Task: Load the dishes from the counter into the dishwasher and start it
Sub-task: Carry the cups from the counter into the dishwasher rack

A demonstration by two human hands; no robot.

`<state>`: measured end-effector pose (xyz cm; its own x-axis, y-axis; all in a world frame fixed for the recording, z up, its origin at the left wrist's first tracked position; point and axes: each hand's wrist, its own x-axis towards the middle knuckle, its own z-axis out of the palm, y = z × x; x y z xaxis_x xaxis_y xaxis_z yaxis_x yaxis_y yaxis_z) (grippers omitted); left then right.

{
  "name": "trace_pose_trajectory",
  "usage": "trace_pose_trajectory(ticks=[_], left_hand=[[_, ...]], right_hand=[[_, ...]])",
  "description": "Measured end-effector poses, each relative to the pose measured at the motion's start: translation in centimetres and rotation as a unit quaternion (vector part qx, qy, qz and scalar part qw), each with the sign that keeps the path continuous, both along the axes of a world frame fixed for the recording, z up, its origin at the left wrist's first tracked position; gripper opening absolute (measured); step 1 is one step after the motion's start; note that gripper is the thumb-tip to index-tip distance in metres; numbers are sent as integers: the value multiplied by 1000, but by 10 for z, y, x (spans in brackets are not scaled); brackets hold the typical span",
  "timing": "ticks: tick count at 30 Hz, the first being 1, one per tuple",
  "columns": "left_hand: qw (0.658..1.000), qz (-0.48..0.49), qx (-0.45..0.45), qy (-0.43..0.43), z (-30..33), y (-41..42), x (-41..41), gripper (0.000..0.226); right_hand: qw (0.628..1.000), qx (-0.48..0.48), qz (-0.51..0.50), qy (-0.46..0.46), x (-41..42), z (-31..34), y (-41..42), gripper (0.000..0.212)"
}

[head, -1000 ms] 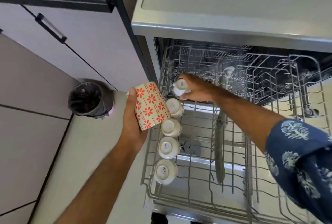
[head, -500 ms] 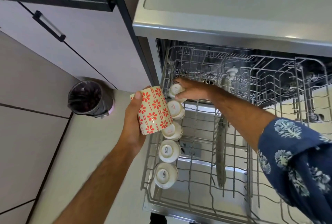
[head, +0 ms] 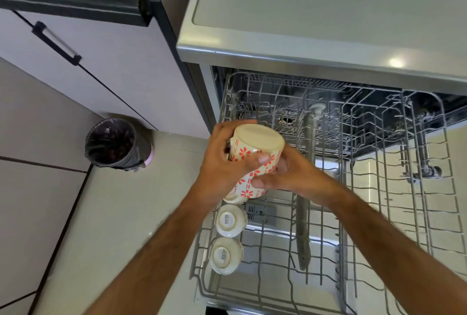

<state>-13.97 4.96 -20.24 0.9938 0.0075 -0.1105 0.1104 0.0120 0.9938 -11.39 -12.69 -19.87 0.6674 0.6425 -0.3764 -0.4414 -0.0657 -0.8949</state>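
Above the pulled-out dishwasher rack, an upturned floral mug is gripped by the left hand and right hand; small cups are lined beneath.

A grey wire dishwasher rack is being held pulled out over the open door. Two small white upturned ceramic cups are being carried along its left edge, one just behind the other, their bases facing up; a third is being partly hidden.
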Motion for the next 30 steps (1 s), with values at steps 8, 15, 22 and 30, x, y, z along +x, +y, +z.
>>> trace_pose_trajectory(ticks=[8,15,22,30], left_hand=[[910,41,413,-16,-42,29,17,76],[927,20,374,25,-76,28,6,67],[932,25,361,32,-74,27,5,63],[939,32,343,28,-74,26,6,68]], right_hand=[[986,-72,-126,-86,63,-34,-22,102],[923,-260,-101,-263,134,-68,-1,100],[914,-250,-72,-311,144,-90,26,101],[926,-243,8,-290,152,-100,29,100]])
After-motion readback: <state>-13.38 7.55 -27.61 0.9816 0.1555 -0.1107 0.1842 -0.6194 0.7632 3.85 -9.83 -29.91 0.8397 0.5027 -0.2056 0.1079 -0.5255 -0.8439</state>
